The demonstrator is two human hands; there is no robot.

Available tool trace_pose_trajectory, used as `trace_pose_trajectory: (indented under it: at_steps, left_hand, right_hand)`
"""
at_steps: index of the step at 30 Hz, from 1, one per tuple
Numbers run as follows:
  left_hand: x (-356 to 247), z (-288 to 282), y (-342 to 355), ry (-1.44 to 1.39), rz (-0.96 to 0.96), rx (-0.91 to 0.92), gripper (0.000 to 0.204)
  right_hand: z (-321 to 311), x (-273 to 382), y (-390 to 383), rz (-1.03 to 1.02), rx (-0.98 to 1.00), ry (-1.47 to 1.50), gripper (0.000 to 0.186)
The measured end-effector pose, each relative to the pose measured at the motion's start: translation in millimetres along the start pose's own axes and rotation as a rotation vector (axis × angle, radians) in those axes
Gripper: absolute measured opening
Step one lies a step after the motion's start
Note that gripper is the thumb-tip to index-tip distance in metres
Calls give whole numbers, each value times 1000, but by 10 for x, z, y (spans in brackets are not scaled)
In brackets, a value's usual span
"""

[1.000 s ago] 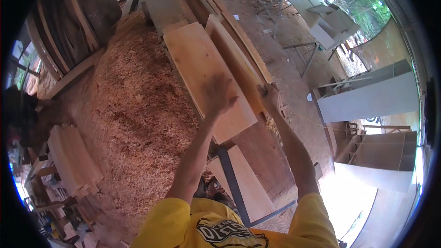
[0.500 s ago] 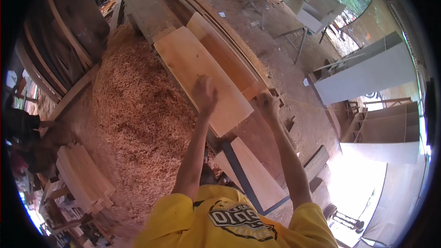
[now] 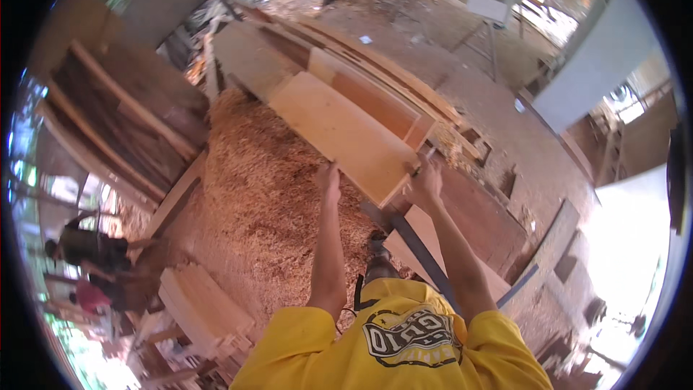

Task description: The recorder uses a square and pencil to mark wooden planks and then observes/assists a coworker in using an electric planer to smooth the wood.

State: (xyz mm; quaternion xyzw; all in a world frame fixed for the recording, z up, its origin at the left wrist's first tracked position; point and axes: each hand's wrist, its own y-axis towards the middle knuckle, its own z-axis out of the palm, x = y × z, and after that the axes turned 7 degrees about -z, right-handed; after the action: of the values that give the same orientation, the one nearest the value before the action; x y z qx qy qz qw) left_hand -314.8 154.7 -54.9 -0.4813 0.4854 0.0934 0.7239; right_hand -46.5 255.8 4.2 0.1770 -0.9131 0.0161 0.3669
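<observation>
A wide, pale wooden board (image 3: 343, 133) lies slanting across the workbench, its near end jutting toward me. My left hand (image 3: 329, 179) is closed on the board's left edge. At its near right corner, my right hand (image 3: 427, 179) grips the board with bent fingers. Something small and light sticks up by the right fingers; its kind is unclear. Right behind the board sits a reddish-brown wooden piece with raised pale sides (image 3: 372, 105). Below my right forearm lie a dark blue-grey strip (image 3: 422, 256) and another pale board (image 3: 422, 224).
A big heap of wood shavings (image 3: 267, 173) covers the floor left of the bench. Stacked planks (image 3: 206, 307) lie at the lower left. Long timber strips (image 3: 382, 58) run along the bench's far side. Two people (image 3: 90, 245) are at the far left. White panels (image 3: 595, 50) stand at right.
My left hand has gone from the board's top face to its left edge. My right hand has come onto the board's near corner. The view has shifted, showing more at the left.
</observation>
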Motion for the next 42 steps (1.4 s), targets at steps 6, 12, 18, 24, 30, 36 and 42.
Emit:
trace_pose_trajectory:
  at_steps: [6, 12, 18, 24, 30, 36, 42]
  left_hand:
    - [321, 3, -336, 159, 160, -106, 28]
    - [708, -55, -963, 200, -169, 194, 30]
    - [837, 187, -1508, -203, -317, 401, 53]
    - [1626, 696, -1359, -855, -297, 425, 63]
    - [1180, 544, -2607, -944, -235, 846, 61]
    - [1329, 425, -2999, -997, -199, 866, 59]
    - [1396, 434, -3241, -1034, -159, 871, 58]
  right_hand:
    - [-85, -237, -280, -19, 55, -48, 48]
    - [-141, -871, -862, 687, 82, 1091, 41]
    - [-1038, -691, -1361, 397, 56, 996, 31]
    - [-2335, 401, -1879, -203, 326, 402, 28]
    - [-2622, 495, -2497, -870, 266, 53, 29]
    - [-2637, 170, -2720, -780, 319, 97, 31]
    - [-2672, 23, -2931, -782, 237, 201, 26]
